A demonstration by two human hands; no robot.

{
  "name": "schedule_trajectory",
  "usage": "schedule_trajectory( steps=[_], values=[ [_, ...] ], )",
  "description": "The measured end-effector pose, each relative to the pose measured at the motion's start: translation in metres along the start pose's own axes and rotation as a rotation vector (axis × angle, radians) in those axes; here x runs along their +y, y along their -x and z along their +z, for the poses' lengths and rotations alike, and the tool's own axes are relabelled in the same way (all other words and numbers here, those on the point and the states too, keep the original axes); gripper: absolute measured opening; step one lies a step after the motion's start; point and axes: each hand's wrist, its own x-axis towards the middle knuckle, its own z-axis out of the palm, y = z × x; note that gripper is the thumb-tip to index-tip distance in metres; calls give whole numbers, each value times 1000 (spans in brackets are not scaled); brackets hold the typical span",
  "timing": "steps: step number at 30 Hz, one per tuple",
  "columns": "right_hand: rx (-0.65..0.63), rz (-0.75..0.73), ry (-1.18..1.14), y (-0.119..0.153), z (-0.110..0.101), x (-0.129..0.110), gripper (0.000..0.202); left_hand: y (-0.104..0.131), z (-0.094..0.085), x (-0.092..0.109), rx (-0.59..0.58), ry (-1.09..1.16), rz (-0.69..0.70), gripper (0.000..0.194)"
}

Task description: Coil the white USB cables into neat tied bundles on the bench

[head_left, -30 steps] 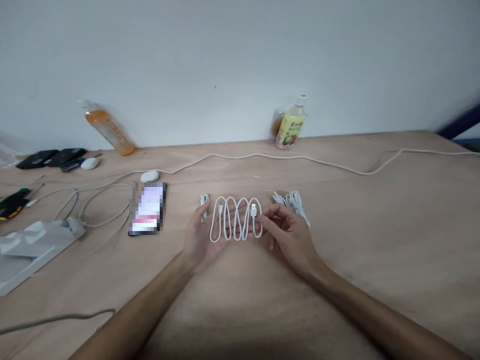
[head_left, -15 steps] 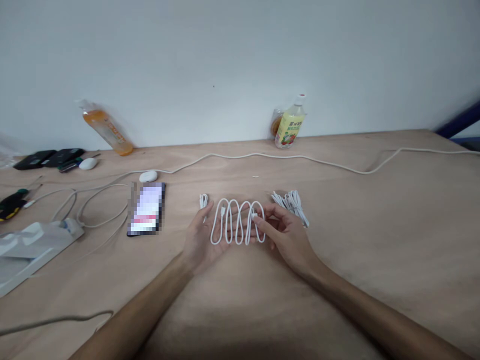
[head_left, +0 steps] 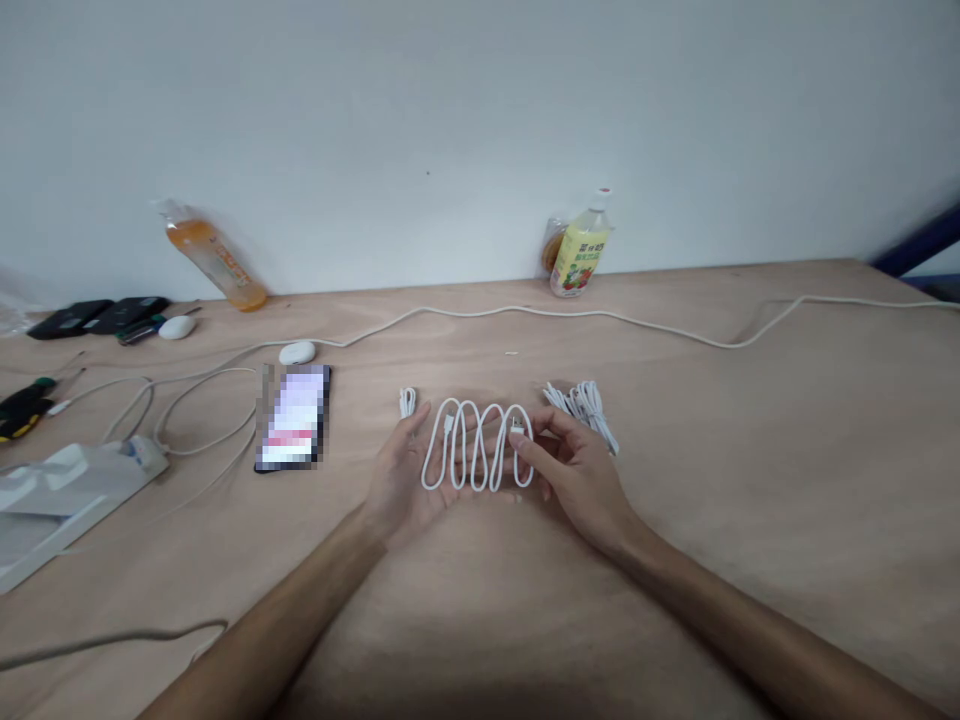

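Note:
A white USB charging cable (head_left: 478,488) lies in even back-and-forth loops across the fingers of my left hand (head_left: 397,480). That hand is palm up and open, its fingers stretched out flat beneath the loops and its thumb apart. My right hand (head_left: 581,475) pinches the cable's right end by the larger USB plug (head_left: 517,431), between thumb and fingers. The smaller plug (head_left: 448,424) shows at the left end of the loops. Just beyond my left thumb is a small bundled white cable (head_left: 407,401). A thicker bundle of white cables (head_left: 591,408) sits behind my right hand.
A phone (head_left: 295,415) and a white rounded case (head_left: 297,352) lie to the left. A long white cord (head_left: 517,309) runs across the back. An orange bottle (head_left: 214,260) and a yellow-labelled bottle (head_left: 581,250) lean at the wall. Screwdrivers (head_left: 30,405) lie far left.
The right-end USB plug has shifted slightly right and turned to show its metal face, with my right fingers still on it. The loops have spread a little; my left hand has hardly moved.

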Motion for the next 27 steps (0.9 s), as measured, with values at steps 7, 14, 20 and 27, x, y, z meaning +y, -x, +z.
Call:
schedule_trajectory(
  steps=[7, 14, 20, 27],
  values=[
    [13, 1, -9, -1, 0, 1, 37, 0, 2, 1, 12, 17, 8, 63],
    [30, 36, -5, -1, 0, 0, 40, 0, 4, 0, 93, 4, 109, 52],
    [18, 47, -12, -1, 0, 1, 41, 0, 3, 1, 60, 25, 103, 58],
    [0, 53, -2, -2, -1, 0, 39, 1, 4, 1, 88, 17, 104, 59]
  ],
)
